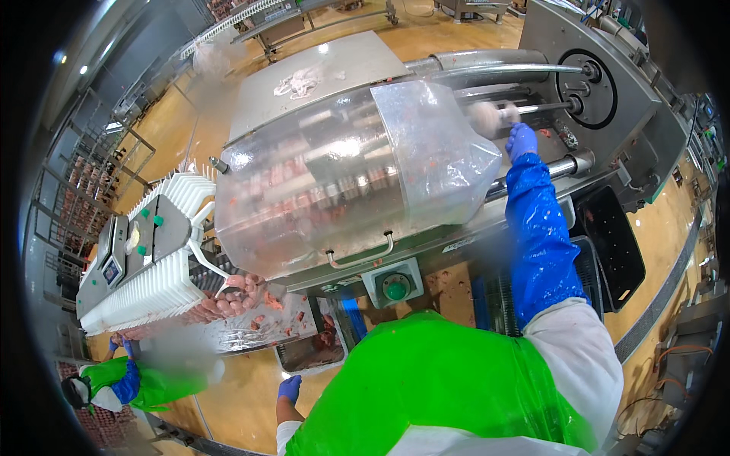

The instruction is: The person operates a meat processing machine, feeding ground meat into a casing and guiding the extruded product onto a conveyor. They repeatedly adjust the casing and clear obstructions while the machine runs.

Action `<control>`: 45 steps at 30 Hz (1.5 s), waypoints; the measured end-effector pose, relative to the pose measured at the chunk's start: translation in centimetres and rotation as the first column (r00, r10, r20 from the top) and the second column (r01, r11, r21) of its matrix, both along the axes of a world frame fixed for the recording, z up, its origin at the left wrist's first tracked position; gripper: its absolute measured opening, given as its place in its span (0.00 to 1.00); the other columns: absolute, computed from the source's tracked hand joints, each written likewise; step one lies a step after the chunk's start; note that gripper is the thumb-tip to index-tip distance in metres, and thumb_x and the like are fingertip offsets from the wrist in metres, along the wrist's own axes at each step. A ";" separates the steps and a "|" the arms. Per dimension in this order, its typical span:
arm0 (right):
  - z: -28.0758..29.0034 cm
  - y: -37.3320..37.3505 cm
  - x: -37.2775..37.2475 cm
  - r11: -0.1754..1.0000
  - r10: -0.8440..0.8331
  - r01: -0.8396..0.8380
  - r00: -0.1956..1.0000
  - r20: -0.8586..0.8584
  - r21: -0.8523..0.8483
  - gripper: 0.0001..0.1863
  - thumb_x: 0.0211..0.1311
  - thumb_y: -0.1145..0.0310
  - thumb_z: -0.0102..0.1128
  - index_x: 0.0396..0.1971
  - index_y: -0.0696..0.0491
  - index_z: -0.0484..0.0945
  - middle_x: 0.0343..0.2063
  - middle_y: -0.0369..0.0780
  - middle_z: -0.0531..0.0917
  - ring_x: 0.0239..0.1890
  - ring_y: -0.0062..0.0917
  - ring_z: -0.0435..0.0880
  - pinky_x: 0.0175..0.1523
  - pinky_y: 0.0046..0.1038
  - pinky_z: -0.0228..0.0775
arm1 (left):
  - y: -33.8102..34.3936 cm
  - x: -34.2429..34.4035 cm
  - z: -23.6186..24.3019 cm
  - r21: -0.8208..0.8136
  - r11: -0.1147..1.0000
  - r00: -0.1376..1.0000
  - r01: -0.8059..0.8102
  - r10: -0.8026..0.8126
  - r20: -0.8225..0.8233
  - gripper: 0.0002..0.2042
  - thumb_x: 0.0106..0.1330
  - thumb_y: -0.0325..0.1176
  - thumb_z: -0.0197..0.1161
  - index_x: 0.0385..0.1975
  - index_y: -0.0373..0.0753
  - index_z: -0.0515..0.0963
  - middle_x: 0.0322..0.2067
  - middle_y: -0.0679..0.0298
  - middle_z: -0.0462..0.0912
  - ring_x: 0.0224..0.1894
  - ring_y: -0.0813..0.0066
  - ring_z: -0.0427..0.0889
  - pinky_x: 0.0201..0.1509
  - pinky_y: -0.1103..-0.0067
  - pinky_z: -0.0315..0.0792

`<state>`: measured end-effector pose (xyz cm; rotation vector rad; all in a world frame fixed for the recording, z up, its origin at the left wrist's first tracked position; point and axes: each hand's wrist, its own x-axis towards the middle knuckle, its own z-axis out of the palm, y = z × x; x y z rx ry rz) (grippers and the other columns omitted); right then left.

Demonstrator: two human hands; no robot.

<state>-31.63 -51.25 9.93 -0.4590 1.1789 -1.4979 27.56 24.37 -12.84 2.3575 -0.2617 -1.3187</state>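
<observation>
My right hand (522, 140), in a purple glove and blue sleeve, reaches to the open end of a steel sausage machine. Its fingers are curled closed right beside a bunched whitish casing (493, 118) on a metal rod (544, 108); what they pinch, if anything, is hidden. The casing looks blurred. Low and away from the machine is my left hand (290, 388), purple-gloved and close to a grey bin (303, 357) with meat scraps; its fingers cannot be made out. Under the clear cover (304, 220), pinkish sausage links show in rows.
Linked sausages (236, 295) hang from a white-hooked conveyor (144, 281) at left, above a scrap-strewn tray (266, 330). A co-worker (114, 384) in a green apron handles links there. A green button (396, 287) faces me. Black crates (612, 243) stand at right.
</observation>
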 end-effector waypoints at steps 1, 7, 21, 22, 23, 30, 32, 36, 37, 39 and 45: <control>0.1 -0.1 -0.2 0.992 0.112 -0.108 0.991 0.074 -0.059 0.06 0.65 0.63 0.51 0.28 0.45 0.74 0.15 0.25 0.67 0.13 0.14 0.62 0.17 0.19 0.53 | -0.3 0.0 0.0 0.044 0.999 1.000 -0.008 0.008 0.008 0.23 0.65 0.44 0.60 0.51 0.31 0.77 0.43 0.59 0.84 0.42 0.71 0.80 0.50 0.75 0.72; 0.5 0.3 0.7 0.924 0.377 -0.378 0.926 0.026 0.060 0.11 0.66 0.63 0.49 0.21 0.41 0.68 0.13 0.25 0.66 0.11 0.15 0.61 0.15 0.19 0.53 | -0.4 0.5 0.5 0.025 0.997 0.997 0.070 -0.071 0.018 0.23 0.64 0.45 0.60 0.50 0.30 0.78 0.43 0.60 0.84 0.42 0.72 0.80 0.51 0.75 0.71; -6.0 1.7 -5.0 0.825 -0.258 -0.485 0.137 -0.956 -0.292 0.22 0.66 0.73 0.42 0.59 0.55 0.72 0.52 0.45 0.80 0.52 0.30 0.79 0.58 0.30 0.70 | -1.1 -0.8 1.3 0.195 0.885 0.865 0.423 -0.459 0.204 0.33 0.69 0.59 0.44 0.58 0.34 0.72 0.61 0.52 0.71 0.65 0.56 0.67 0.70 0.68 0.58; -7.0 1.6 -5.3 0.847 -0.154 -0.461 0.264 -0.952 -0.265 0.20 0.67 0.71 0.43 0.57 0.56 0.74 0.50 0.44 0.81 0.50 0.29 0.80 0.56 0.30 0.70 | -1.4 -1.0 1.6 0.204 0.896 0.868 0.393 -0.435 0.240 0.33 0.69 0.59 0.43 0.58 0.35 0.72 0.61 0.51 0.71 0.65 0.56 0.67 0.70 0.68 0.58; -8.0 1.7 -5.2 0.870 -0.059 -0.430 0.396 -0.917 -0.241 0.19 0.68 0.69 0.44 0.55 0.57 0.75 0.48 0.43 0.82 0.48 0.28 0.80 0.55 0.30 0.71 | -1.4 -1.5 2.0 0.154 0.927 0.889 0.342 -0.372 0.267 0.32 0.68 0.59 0.46 0.58 0.36 0.73 0.60 0.51 0.71 0.65 0.56 0.68 0.69 0.69 0.59; -7.4 4.4 -0.7 0.931 -0.039 -0.165 0.843 -0.537 -0.327 0.20 0.70 0.64 0.45 0.55 0.59 0.74 0.51 0.42 0.79 0.49 0.29 0.79 0.54 0.33 0.73 | -0.2 -3.9 3.9 0.186 0.959 0.958 0.212 -0.242 0.152 0.32 0.66 0.60 0.49 0.57 0.38 0.74 0.61 0.54 0.72 0.64 0.56 0.69 0.68 0.68 0.61; -6.3 5.1 0.2 0.933 0.017 -0.210 0.837 -0.547 -0.293 0.21 0.70 0.63 0.44 0.56 0.58 0.73 0.52 0.42 0.78 0.50 0.31 0.78 0.56 0.35 0.72 | 0.5 -4.5 3.6 0.207 0.950 0.952 0.233 -0.266 0.153 0.32 0.66 0.61 0.49 0.57 0.38 0.74 0.61 0.54 0.72 0.64 0.56 0.69 0.68 0.68 0.60; -5.9 5.1 0.3 0.928 0.055 -0.221 0.877 -0.477 -0.300 0.23 0.71 0.61 0.42 0.58 0.59 0.71 0.55 0.44 0.77 0.52 0.33 0.78 0.58 0.36 0.71 | 1.5 -4.8 2.5 0.222 0.953 0.967 0.206 -0.233 0.101 0.32 0.66 0.60 0.49 0.57 0.38 0.74 0.61 0.53 0.72 0.64 0.56 0.68 0.69 0.68 0.60; -6.2 4.9 0.1 0.943 0.047 -0.179 0.906 -0.421 -0.281 0.23 0.71 0.61 0.41 0.58 0.59 0.71 0.55 0.44 0.77 0.53 0.34 0.78 0.58 0.36 0.71 | 1.6 -4.7 2.4 0.227 0.947 0.962 0.226 -0.254 0.102 0.32 0.66 0.60 0.49 0.57 0.38 0.74 0.61 0.53 0.72 0.64 0.56 0.68 0.68 0.68 0.60; -6.8 4.5 -0.4 0.927 0.096 -0.236 0.901 -0.423 -0.292 0.23 0.71 0.62 0.41 0.59 0.59 0.70 0.56 0.45 0.76 0.54 0.34 0.78 0.59 0.36 0.71 | 1.5 -4.3 2.2 0.222 0.946 0.958 0.236 -0.264 0.109 0.32 0.66 0.59 0.49 0.57 0.38 0.74 0.61 0.53 0.71 0.64 0.56 0.68 0.68 0.69 0.60; -8.2 3.3 -1.4 0.915 0.064 -0.275 0.822 -0.566 -0.297 0.22 0.72 0.65 0.43 0.61 0.59 0.68 0.57 0.46 0.75 0.55 0.33 0.77 0.62 0.35 0.70 | 0.4 -1.9 1.3 0.170 0.962 0.957 0.214 -0.242 0.162 0.31 0.66 0.57 0.49 0.57 0.37 0.74 0.61 0.52 0.71 0.64 0.55 0.69 0.68 0.69 0.61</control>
